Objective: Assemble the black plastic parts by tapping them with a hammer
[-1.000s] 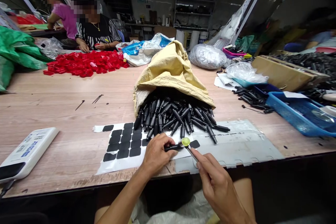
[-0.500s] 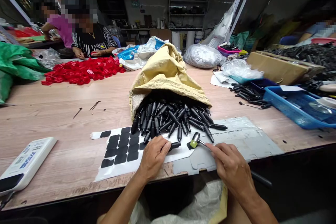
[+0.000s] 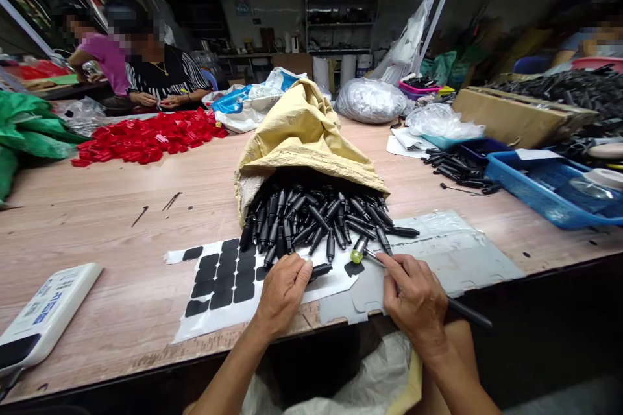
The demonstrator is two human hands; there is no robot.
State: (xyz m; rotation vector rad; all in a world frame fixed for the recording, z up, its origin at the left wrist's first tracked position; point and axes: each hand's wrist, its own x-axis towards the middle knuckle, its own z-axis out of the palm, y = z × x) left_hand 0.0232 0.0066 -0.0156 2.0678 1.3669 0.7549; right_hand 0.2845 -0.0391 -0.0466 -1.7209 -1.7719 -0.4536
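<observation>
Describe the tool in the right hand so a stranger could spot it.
Find the yellow sack spilling black parts mid-table. At the pile's near edge, the right hand holds a small hammer. Its yellow-green head is the only bright thing among them.

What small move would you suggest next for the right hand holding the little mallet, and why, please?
Probably bring the mallet head a little left, over the free end of the black part. The left hand pins that part on the white sheet, its end poking right, while the right hand holds the yellow-green head apart from it.
</observation>
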